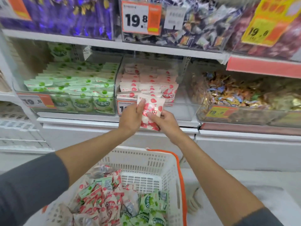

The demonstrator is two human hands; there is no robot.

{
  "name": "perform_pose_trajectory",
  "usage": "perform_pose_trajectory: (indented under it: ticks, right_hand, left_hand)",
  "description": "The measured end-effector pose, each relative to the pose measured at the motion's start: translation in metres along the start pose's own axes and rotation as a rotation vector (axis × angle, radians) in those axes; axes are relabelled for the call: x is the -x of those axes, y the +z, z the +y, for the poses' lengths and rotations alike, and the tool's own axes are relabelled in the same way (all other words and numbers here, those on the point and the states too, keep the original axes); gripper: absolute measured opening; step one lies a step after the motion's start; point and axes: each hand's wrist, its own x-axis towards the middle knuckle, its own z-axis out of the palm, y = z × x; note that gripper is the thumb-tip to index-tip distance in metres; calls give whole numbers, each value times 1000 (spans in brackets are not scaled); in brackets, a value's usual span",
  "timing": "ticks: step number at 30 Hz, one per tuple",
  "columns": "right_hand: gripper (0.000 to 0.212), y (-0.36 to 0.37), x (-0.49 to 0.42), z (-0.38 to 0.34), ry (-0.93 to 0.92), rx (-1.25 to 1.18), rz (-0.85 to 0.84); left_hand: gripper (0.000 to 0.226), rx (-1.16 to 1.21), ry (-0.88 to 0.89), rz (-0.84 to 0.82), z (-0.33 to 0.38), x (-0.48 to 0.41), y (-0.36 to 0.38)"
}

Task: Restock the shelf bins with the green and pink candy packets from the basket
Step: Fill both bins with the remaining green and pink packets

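Two hands are closed on one small stack of pink packets (150, 114): left hand (132, 117) at its left edge, right hand (164, 121) at its lower right. Stack is held upright, long axis near vertical, just in front of the pink bin (182, 104), lying straight beyond and slightly above both grips. Basket (162, 162) sits near, below, with pink and green packets in it.

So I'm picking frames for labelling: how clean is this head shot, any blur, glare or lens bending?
Head view: shelf edges bow from the wide-angle lens; the upper bins and price tag are motion-smeared; the clear pink bin front shows mild glare; both hands, left hand and right hand, and the pink packets are fairly sharp; lighting is even, with no hard shadows.
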Motion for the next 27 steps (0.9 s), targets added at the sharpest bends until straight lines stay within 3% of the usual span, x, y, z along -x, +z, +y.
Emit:
perform_pose_trajectory:
  ticks: [2,5,7,10,13,16,19,24,27]
  right_hand:
    - [7,-29,-10,-17,-67,-26,24]
    - [14,-74,-41,-33,-191,6,279]
    - [21,-100,-75,-30,-157,170,364]
    - [29,-114,-125,-15,-5,503,255]
    - [23,-102,-157,-6,108,831,19]
    - [42,-84,-172,-4,181,1026,-74]
    - [35,-70,-181,-1,209,1071,-66]
    - [33,-73,-178,-1,277,883,-14]
    - [29,-77,-156,-12,225,863,135]
  left_hand:
    - [52,-90,139,18,13,-19,3]
    - [47,-388,348,-8,11,-50,6]
    - [47,-632,410,-74,-1,-65,9]
    - [53,-789,433,-83,-17,-71,11]
    - [56,-803,480,-20,-25,-71,15]
    - [58,-797,519,17,-27,-69,15]
    - [56,-786,546,27,-28,-68,15]
    - [56,-760,558,25,-31,-69,15]
    - [51,-654,562,70,-27,-66,12]
